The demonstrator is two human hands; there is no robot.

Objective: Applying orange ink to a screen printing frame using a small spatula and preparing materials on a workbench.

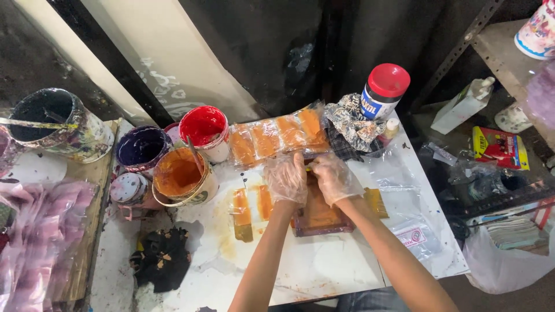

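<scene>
My left hand (285, 178) and my right hand (333, 178) both wear thin clear plastic gloves. They press down side by side on the far end of a small frame (321, 216) smeared with orange ink, which lies flat on the white table (324, 268). Whether the fingers grip its edge or only rest on it is unclear. Just beyond the hands lies a clear plastic sheet (277, 137) printed with orange patches. Left of the frame, two orange strips (252, 207) sit on the stained table.
Open tubs stand at the left: orange ink (180, 177) with a stick, red (204, 130), dark purple (140, 148), black (55, 122). A red-lidded jar (383, 91) and crumpled rag (354, 122) sit behind. A dirty black cloth (163, 259) lies front left, plastic bags (411, 231) right.
</scene>
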